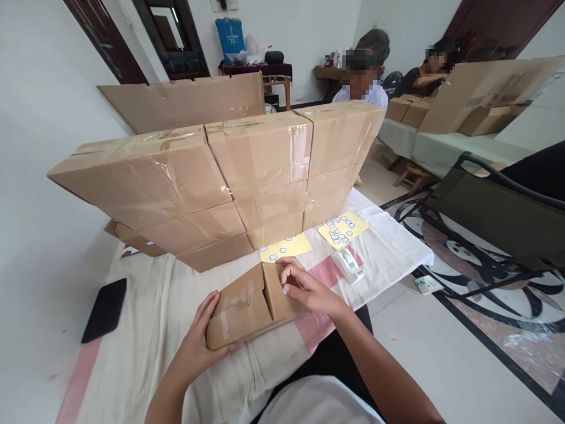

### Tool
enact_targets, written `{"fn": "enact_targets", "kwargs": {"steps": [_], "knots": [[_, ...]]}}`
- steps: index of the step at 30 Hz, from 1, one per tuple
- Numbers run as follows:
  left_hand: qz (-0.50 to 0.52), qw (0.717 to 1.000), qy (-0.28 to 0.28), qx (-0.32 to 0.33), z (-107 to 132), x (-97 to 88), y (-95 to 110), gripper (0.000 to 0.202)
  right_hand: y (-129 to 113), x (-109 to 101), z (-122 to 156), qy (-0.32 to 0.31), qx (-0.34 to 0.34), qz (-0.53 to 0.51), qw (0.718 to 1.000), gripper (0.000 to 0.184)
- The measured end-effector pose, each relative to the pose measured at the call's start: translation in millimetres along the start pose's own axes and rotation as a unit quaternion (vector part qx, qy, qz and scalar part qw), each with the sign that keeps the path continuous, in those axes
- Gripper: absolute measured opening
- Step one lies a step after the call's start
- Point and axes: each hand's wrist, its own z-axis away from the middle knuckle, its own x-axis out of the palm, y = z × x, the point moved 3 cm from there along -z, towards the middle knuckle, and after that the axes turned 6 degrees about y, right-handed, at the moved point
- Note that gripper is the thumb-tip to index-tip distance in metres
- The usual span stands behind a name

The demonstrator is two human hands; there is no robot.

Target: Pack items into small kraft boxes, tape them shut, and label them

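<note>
A small brown cardboard box [241, 306] rests low over the near edge of the cloth-covered table, its top flaps meeting at a dark, slightly parted gap. My left hand [200, 330] grips its left end, thumb along the near side and fingers over the far edge. Over the right flap [276, 294] is my right hand [304, 288], its fingers curled and the thumb close to the index finger. A tiny whitish-blue bit shows at the thumb tip, too small to name. Just beyond the box lies a yellow sheet [291, 244] with small blue-edged white labels.
Taped cardboard boxes [265, 159] form a wall across the table. Another labelled yellow sheet [342, 228] and a white tape dispenser [348, 265] lie at right; a black phone-like slab [105, 310] lies at left. Two people sit beyond, and a folding chair [494, 206] stands at right.
</note>
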Motion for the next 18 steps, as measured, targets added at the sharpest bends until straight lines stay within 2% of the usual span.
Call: {"fn": "enact_targets", "kwargs": {"steps": [4,13,18], "knots": [[0.008,1.0,0.009,0.005,2.2,1.1,-2.1,0.102,8.8,2.0,-2.9,0.001,-0.025,-0.03,0.999,0.021],[0.009,1.0,0.017,0.02,2.8,1.5,-3.7,0.103,14.7,1.2,-4.0,0.02,0.045,-0.035,0.998,0.043],[0.004,0.999,0.032,0.014,4.5,4.2,-0.9,0.1,25.7,5.3,-6.6,0.061,0.059,-0.023,0.996,0.044]]}}
